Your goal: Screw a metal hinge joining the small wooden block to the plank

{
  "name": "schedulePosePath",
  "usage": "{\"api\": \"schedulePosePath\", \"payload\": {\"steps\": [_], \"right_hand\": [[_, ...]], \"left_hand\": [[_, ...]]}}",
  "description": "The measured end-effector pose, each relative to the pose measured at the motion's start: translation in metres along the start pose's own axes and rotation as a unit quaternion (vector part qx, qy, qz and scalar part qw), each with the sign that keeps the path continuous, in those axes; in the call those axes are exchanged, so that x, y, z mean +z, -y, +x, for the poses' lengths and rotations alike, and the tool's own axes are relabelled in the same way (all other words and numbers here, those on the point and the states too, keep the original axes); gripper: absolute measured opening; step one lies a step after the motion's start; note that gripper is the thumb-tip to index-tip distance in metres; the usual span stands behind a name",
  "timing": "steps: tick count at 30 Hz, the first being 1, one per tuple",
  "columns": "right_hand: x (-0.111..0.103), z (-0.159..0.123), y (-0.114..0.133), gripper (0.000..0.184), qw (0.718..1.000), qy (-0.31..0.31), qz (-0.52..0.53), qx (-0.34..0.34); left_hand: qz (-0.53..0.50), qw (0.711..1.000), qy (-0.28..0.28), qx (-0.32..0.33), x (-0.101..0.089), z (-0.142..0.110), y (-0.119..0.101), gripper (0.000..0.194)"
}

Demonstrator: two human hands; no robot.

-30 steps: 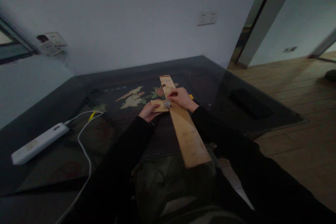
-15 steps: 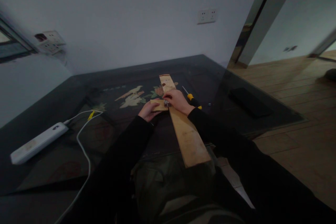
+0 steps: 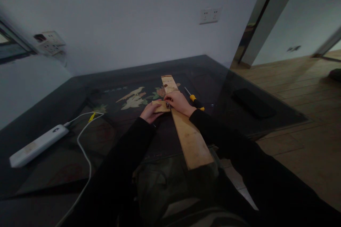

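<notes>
A long wooden board (image 3: 190, 138) runs from the table's far part to its near edge. Against its left side lies a short wooden block (image 3: 161, 106), gripped at its left end by my left hand (image 3: 150, 111), thumb on top. Where the two pieces meet sits a small shiny metal piece (image 3: 167, 105) that looks like a hinge. My right hand (image 3: 179, 102) rests over the long board, its fingers pinched on this metal piece and partly covering it. Right of the board lies a screwdriver (image 3: 195, 101) with a yellow and black handle.
The dark glossy table (image 3: 213, 74) has a bird and flower picture. A white power strip (image 3: 38, 145) with a white cable (image 3: 84, 152) lies at left. A flat black object (image 3: 253, 103) is at right. Sockets (image 3: 210, 16) are on the wall behind.
My right fingers have shifted slightly left over the metal piece, covering more of it. The left hand, block and board stay nearly as they were.
</notes>
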State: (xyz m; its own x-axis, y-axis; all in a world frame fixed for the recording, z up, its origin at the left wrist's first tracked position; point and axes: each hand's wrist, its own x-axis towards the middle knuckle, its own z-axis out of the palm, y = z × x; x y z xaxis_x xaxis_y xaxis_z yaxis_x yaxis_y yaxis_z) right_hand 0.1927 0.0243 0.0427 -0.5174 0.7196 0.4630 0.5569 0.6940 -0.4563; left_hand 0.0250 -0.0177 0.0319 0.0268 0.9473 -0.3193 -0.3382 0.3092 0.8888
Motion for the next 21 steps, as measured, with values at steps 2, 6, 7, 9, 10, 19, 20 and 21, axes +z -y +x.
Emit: {"api": "schedulePosePath", "payload": {"steps": [2, 6, 7, 9, 10, 19, 20, 21], "right_hand": [[0.0004, 0.0004, -0.0009, 0.017, 1.0, 0.003, 0.001, 0.001], [0.0016, 0.0009, -0.003, 0.016, 1.0, 0.007, -0.002, 0.003], [0.0017, 0.0008, -0.003, 0.016, 1.0, 0.007, -0.003, 0.004], [0.0013, 0.0005, -0.0021, 0.015, 1.0, 0.007, -0.003, 0.005], [0.0008, 0.0003, -0.0012, 0.015, 1.0, 0.009, -0.003, 0.006], [0.001, -0.002, -0.0017, 0.015, 1.0, 0.012, -0.013, -0.008], [0.0016, -0.0024, -0.0027, 0.015, 1.0, 0.009, -0.015, -0.008], [0.0014, -0.0028, -0.0032, 0.016, 1.0, 0.006, -0.016, -0.006]], "left_hand": [[-0.001, 1.0, 0.002, 0.002, 0.0003, 0.0, -0.0001, 0.041], [-0.009, 1.0, 0.008, 0.005, -0.0002, 0.0011, 0.0006, 0.042], [-0.01, 1.0, 0.01, 0.005, -0.0004, 0.0015, 0.0008, 0.043], [-0.011, 1.0, 0.013, 0.003, -0.0008, 0.0024, 0.0012, 0.043], [-0.013, 1.0, 0.012, 0.003, -0.0007, 0.0027, 0.0013, 0.043], [-0.02, 1.0, 0.008, 0.004, 0.0015, 0.0007, 0.0, 0.041], [-0.02, 1.0, 0.007, 0.005, 0.0014, 0.0008, 0.0001, 0.041], [-0.019, 1.0, 0.005, 0.005, 0.0011, 0.001, 0.0003, 0.041]]}}
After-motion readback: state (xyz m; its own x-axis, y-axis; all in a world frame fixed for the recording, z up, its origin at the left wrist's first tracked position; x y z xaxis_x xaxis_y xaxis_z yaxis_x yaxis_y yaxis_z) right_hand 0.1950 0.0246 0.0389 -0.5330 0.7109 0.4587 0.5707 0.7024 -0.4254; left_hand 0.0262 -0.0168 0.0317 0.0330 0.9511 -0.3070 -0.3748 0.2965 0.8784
